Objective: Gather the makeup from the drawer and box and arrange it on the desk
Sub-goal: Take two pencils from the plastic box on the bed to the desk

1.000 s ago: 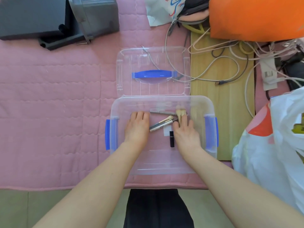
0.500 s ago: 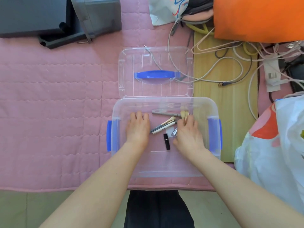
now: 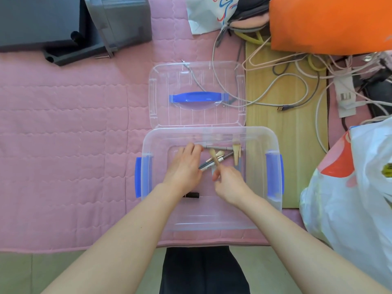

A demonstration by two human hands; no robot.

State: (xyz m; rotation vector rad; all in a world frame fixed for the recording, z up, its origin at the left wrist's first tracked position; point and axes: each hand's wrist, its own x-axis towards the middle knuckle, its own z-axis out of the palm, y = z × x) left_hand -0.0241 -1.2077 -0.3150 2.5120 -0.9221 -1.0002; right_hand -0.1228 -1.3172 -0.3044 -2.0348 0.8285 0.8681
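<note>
Both of my hands are inside the clear box [image 3: 273,145], which sits open on the pink quilt [image 3: 74,134] with its lid [image 3: 161,81] lying flat at 12 o'clock, touching the box's far edge. My right hand [image 3: 230,182] is closed in a narrow pinch: thumb and forefinger hold the lower end of a small wooden-handled brush [image 3: 214,159], whose head points toward 11 o'clock, above the other items. My left hand [image 3: 183,168] lies palm down at 9 o'clock from the right hand, close beside it but apart. Its fingers are bent, with the tips near the left end of a grey pencil [image 3: 218,147] that lies crosswise along the far wall. The near ends of two diagonal sticks [image 3: 209,166] meet the thumb side of this hand; I cannot tell whether it grips them or only rests against them. A flat brush [image 3: 236,153] lies on the 12-to-6 line at 1 o'clock from my right hand. A black tube [image 3: 192,195] lies crosswise on the box floor at 7 o'clock, partly hidden under my left wrist. A white plastic bag [image 3: 350,198] sits outside the box at 3 o'clock.
</note>
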